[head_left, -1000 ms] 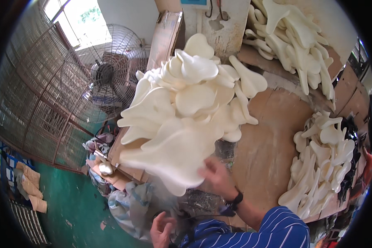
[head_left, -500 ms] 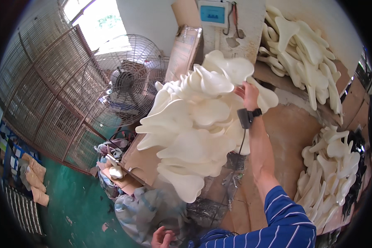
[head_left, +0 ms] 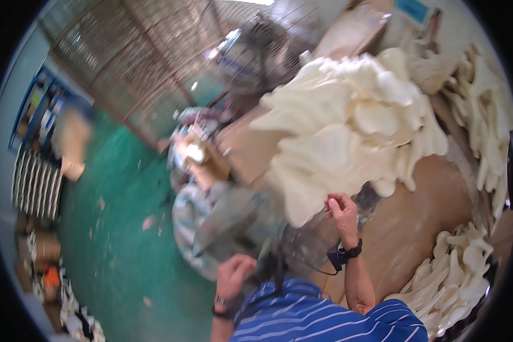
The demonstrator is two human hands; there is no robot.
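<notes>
A big heap of cream-coloured, smooth, saddle-shaped pieces (head_left: 376, 117) lies ahead of me, their narrow ends fanning out. My right hand (head_left: 342, 214), with a dark band and a small device at its wrist, hovers just below the heap's near end, apart from it. Its fingers are curled in, and nothing shows in them. Low and further left is my left hand (head_left: 233, 276), closed and blurred, beside a grey-and-white plastic sack (head_left: 202, 228). Whether it holds anything is hidden.
More cream pieces are piled at the right (head_left: 450, 279) and far right (head_left: 487, 122). Brown cardboard (head_left: 422, 199) lies under and beside the heap. A caged fan (head_left: 262, 51) and a rusty mesh rack (head_left: 137, 62) stand behind, beside the green floor (head_left: 125, 222).
My right hand has left the pieces at the heap's far side and come back toward me. The left hand has come further into view. My view has swung left and down.
</notes>
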